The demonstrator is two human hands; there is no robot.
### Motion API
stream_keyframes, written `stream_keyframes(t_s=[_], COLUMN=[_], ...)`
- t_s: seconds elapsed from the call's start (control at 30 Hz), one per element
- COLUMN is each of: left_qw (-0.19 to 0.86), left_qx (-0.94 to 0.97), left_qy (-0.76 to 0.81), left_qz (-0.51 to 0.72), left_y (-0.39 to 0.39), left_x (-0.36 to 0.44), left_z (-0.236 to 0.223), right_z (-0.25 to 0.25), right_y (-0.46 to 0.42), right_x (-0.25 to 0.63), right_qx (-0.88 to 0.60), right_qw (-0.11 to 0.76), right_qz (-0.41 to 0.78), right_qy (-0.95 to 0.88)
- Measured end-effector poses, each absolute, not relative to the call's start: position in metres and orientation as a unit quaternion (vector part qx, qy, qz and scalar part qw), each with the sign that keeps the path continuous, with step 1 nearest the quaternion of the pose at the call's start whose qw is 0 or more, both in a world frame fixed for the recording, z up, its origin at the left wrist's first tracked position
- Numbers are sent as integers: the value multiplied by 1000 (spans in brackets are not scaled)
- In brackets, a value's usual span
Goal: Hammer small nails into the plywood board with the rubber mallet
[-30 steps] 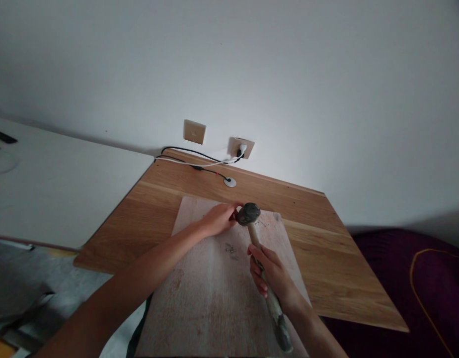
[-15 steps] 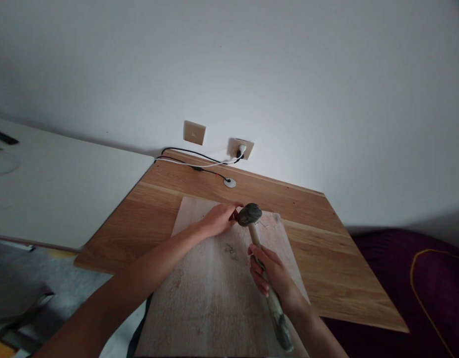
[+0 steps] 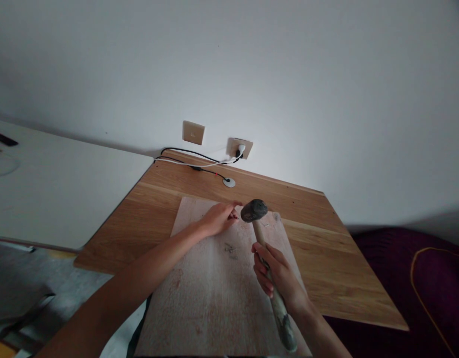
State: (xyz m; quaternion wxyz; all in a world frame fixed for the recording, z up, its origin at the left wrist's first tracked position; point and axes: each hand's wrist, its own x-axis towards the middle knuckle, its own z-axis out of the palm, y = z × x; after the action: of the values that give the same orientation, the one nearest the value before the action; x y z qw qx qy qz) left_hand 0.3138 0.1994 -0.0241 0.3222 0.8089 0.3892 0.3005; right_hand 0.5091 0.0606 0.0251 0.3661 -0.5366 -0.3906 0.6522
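A pale wooden board (image 3: 214,293) lies on a brown wooden table (image 3: 326,263). My right hand (image 3: 276,273) is wrapped round the wooden handle of a hammer (image 3: 256,219), whose dark head hangs just above the board's far edge. My left hand (image 3: 218,218) rests on the board beside the hammer head, fingers pinched together on something too small to make out. A few small bent nails (image 3: 230,248) lie on the board between my hands.
A white and a black cable (image 3: 194,163) run from a wall socket (image 3: 239,147) to a grommet (image 3: 229,182) at the table's back. A white table (image 3: 58,184) stands to the left. A dark purple cushion (image 3: 419,283) lies to the right.
The hammer head has lifted slightly and shifted right, away from my left fingertips. My left hand has stayed in place on the board.
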Motion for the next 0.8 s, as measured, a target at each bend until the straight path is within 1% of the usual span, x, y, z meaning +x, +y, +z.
stream_keyframes(t_s=[0.23,0.8], left_qw=[321,308], left_qx=[804,809], left_qy=[400,406], left_qz=[301,293], left_y=[197,196], left_x=[314,316], left_z=[-18,-18], right_z=[4,11], right_y=[63,62], right_x=[518,515], right_qx=[-535,-544], right_qw=[332,328], right_qz=[676,664], right_qy=[-384,-394])
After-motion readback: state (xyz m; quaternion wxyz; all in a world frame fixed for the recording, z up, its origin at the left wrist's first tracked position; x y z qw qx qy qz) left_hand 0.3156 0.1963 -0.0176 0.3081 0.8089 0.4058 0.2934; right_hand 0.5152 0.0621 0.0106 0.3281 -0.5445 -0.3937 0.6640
